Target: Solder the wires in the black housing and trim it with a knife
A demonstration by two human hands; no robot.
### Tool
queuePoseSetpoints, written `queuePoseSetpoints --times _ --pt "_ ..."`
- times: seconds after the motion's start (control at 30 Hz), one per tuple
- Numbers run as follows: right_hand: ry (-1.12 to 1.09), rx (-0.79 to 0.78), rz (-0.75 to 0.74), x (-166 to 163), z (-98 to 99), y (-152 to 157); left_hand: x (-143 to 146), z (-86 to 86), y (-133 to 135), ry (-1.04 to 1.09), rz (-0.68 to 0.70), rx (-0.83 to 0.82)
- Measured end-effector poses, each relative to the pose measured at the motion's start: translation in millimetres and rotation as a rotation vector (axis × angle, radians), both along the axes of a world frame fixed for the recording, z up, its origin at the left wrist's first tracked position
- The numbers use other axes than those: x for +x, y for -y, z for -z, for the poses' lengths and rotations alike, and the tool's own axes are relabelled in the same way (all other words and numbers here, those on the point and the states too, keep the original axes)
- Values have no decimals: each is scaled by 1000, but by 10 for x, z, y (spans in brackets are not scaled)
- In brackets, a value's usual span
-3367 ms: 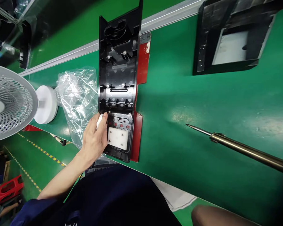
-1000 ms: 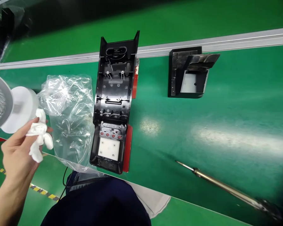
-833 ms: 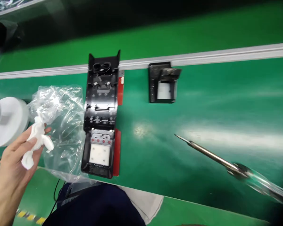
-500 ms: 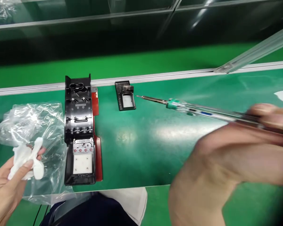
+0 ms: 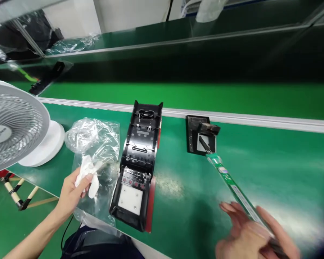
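Note:
My left hand point(image 5: 79, 185) is closed on a crumpled white tissue point(image 5: 86, 169), held over a clear plastic bag. My right hand point(image 5: 255, 233), somewhat blurred, grips a soldering iron point(image 5: 233, 185) by its rear part. The iron has a clear handle and a green collar. Its dark tip lies over a small black iron stand point(image 5: 190, 138) with a pale pad; whether they touch I cannot tell. Between my hands lies a long black plastic housing point(image 5: 140, 144), hollow side up, with a white plate in its near end.
The clear plastic bag point(image 5: 95, 133) lies left of the housing. Red pieces point(image 5: 150, 205) show under the housing's right edge. At the far left stands a grey fan point(image 5: 37, 118) on a white base. A metal rail point(image 5: 259, 124) runs along the back of the green table.
My right hand has swung the soldering iron round so its tip is over the stand. The view has turned left, bringing the fan in. My left hand still holds the tissue.

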State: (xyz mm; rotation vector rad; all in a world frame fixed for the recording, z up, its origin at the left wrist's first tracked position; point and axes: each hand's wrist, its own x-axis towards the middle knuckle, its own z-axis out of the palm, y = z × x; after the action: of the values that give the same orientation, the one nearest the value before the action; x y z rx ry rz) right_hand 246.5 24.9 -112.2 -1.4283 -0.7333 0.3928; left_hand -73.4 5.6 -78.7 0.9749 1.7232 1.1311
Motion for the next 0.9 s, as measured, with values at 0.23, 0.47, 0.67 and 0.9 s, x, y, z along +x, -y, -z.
queuePoseSetpoints --times 0.23,0.47,0.67,0.9 --pt "-148 54 -155 -254 1 82 -11 -80 -85 -30 11 69" --pt "-132 -108 -272 -456 126 532 -54 -16 -24 -121 15 9" --pt "125 -6 -409 -543 145 701 6 -13 -31 -368 -14 -22" --pt "390 -25 -405 -503 266 726 73 -29 75 -502 82 25"
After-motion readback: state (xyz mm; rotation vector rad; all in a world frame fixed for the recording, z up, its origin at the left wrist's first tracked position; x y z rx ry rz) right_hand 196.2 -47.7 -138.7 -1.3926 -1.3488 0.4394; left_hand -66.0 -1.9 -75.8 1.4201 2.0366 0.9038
